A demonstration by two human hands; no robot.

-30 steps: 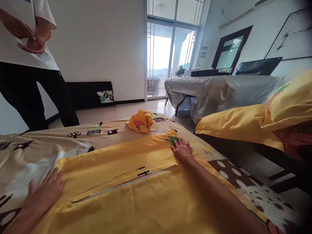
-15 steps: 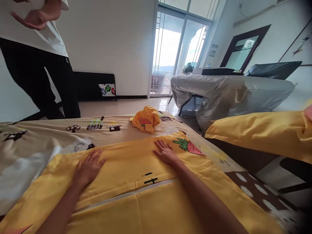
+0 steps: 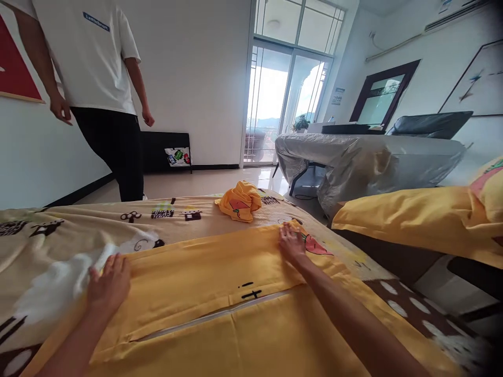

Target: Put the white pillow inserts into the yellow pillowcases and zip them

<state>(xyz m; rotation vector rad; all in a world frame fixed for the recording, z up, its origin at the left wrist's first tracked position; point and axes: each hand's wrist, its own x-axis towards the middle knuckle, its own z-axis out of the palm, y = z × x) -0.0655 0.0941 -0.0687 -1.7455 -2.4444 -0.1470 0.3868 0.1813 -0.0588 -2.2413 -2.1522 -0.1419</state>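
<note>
The left hand (image 3: 109, 285), flat and grasping nothing, rests on a yellow rectangular fabric cover (image 3: 192, 272) spread over a beige patterned blanket (image 3: 94, 226); the right hand (image 3: 293, 243) lies likewise. Uneven pushing could ruck the loose cloth.

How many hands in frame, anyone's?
4. Wearer's left hand: on the yellow cloth's left edge. Right hand: on its far edge, beside the carrot print. Standing person: one hand hanging nearer the red panel, the other hand nearer the black panel. No other hands show.
</note>
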